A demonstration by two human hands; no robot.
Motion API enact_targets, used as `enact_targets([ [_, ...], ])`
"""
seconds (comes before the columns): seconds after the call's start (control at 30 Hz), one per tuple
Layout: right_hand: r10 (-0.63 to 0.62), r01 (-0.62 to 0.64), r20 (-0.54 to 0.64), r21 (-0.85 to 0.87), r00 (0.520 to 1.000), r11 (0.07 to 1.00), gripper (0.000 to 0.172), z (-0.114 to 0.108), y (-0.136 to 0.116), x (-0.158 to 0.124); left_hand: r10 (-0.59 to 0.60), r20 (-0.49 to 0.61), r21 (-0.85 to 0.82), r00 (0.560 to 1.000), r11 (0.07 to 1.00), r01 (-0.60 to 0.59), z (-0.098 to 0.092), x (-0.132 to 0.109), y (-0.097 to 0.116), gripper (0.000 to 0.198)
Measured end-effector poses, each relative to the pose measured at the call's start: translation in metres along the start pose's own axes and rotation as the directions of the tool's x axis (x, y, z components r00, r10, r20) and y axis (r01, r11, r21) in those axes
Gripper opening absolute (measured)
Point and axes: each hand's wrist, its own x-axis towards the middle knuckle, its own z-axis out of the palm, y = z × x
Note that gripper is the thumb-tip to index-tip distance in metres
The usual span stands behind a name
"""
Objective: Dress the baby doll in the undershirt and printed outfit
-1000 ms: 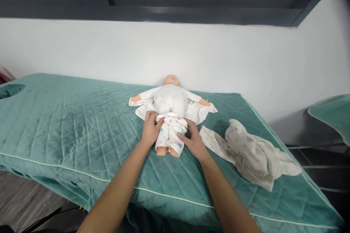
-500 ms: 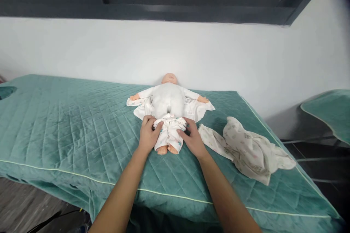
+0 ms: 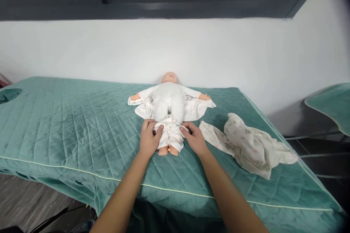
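Observation:
A baby doll [image 3: 167, 98] lies on its back, feet toward me, arms spread over an opened white garment [image 3: 198, 108]. Small white printed pants [image 3: 171, 136] cover its legs, bunched at the top, with the bare feet sticking out below. At the left side of the waistband, my left hand [image 3: 150, 136] pinches the cloth between thumb and fingers. My right hand [image 3: 194, 138] grips the opposite side of the same waistband. The undersides of both hands' fingers are partly hidden by the fabric.
Everything rests on a bed with a green quilted cover [image 3: 82, 127], whose left end has a hole [image 3: 11, 95]. A crumpled printed baby garment [image 3: 251, 145] lies to the right. Behind the bed is a white wall [image 3: 109, 51], and a green-covered seat [image 3: 330, 107] stands at the far right.
Both hands have shifted slightly down along the doll's legs, still holding the pants, whose legs look more bunched. The camera view has moved a little.

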Motion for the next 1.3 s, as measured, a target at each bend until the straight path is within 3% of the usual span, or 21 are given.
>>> enact_targets([
  [0.1,-0.03,0.031,0.03,-0.036,0.999,0.999,0.03,0.002,-0.003,-0.001,-0.006,0.002,0.001,1.0,1.0,0.006,0.001,0.001,-0.002,0.017],
  [0.2,-0.099,0.098,-0.008,-0.11,0.995,0.989,0.021,0.004,-0.003,-0.006,-0.025,-0.001,0.013,1.0,1.0,0.025,0.001,0.001,-0.003,0.017],
  [0.3,-0.149,0.143,-0.023,-0.165,0.989,0.976,0.03,0.006,-0.003,-0.012,-0.009,-0.019,0.081,1.0,0.997,0.011,0.0,0.0,-0.003,0.018],
  [0.43,-0.103,0.106,0.023,-0.218,0.994,0.97,0.028,0.005,-0.008,-0.017,0.064,-0.01,0.162,0.998,0.985,-0.061,-0.001,-0.002,-0.005,0.018],
  [0.53,-0.06,0.088,0.12,-0.238,0.991,0.967,0.026,0.002,-0.019,-0.025,0.095,0.008,0.192,0.995,0.977,-0.095,-0.002,-0.002,-0.007,0.018],
  [0.6,-0.047,0.094,0.192,-0.244,0.98,0.965,0.037,0.001,-0.026,-0.035,0.095,0.004,0.211,0.995,0.973,-0.094,-0.002,-0.002,-0.009,0.018],
  [0.67,-0.045,0.106,0.227,-0.264,0.973,0.959,0.064,0.002,-0.032,-0.045,0.093,-0.007,0.219,0.996,0.972,-0.089,-0.001,-0.002,-0.009,0.017],
  [0.73,-0.045,0.108,0.21,-0.302,0.977,0.947,0.086,0.006,-0.035,-0.054,0.088,-0.017,0.221,0.996,0.972,-0.082,-0.001,-0.002,-0.008,0.017],
  [0.77,-0.046,0.106,0.188,-0.322,0.981,0.941,0.089,0.008,-0.036,-0.056,0.082,-0.02,0.221,0.996,0.972,-0.075,-0.001,-0.003,-0.007,0.017],
  [0.9,-0.089,0.129,0.121,-0.38,0.989,0.916,0.071,0.013,-0.04,-0.058,0.072,0.022,0.212,0.997,0.974,-0.075,-0.015,-0.01,0.0,0.019],
  [1.1,-0.182,0.247,0.176,-0.496,0.967,0.833,0.041,0.003,-0.056,-0.056,0.207,0.216,0.106,0.954,0.966,-0.234,-0.058,-0.029,0.015,0.019],
  [1.3,-0.089,0.239,0.265,-0.612,0.96,0.754,0.042,-0.011,-0.082,-0.061,0.117,0.403,0.087,0.908,0.982,-0.166,-0.087,-0.028,0.04,0.034],
])
